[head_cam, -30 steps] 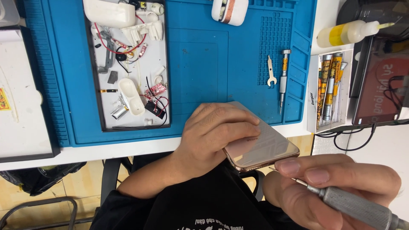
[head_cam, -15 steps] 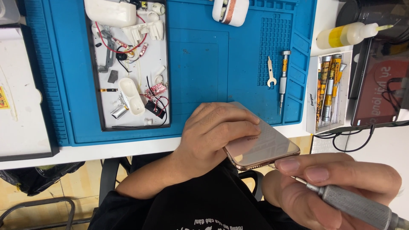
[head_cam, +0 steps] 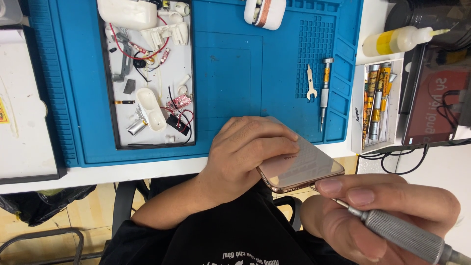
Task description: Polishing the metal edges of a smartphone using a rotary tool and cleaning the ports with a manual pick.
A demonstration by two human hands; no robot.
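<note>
Head view: in the lower middle of the frame the left hand (head_cam: 245,157) is closed around a gold-edged smartphone (head_cam: 304,166), fingers curled over its glossy back, holding it off the table edge, above the person's lap. In the lower right the right hand (head_cam: 387,211) grips a knurled grey precision screwdriver (head_cam: 407,235), thumb and forefinger pinched near its front; the thin tip meets the phone's lower edge, at the corner nearest the right hand. The phone looks whole and shut, with no gap showing along its frame, so the work on that edge seems to be at an early point; whether any screw is already out cannot be told.

Above, a blue work mat (head_cam: 235,73) covers the table. On its upper left lies a white tray (head_cam: 122,113) with small white plastic shells, red wires and tiny circuit parts. At the top centre sits a white earbud case (head_cam: 265,11). To the right of centre lie a second screwdriver (head_cam: 325,91) and a small flat wrench (head_cam: 309,82). At the far right stand a box of screwdriver bits (head_cam: 375,103) and a yellow squeeze bottle (head_cam: 397,41).
</note>
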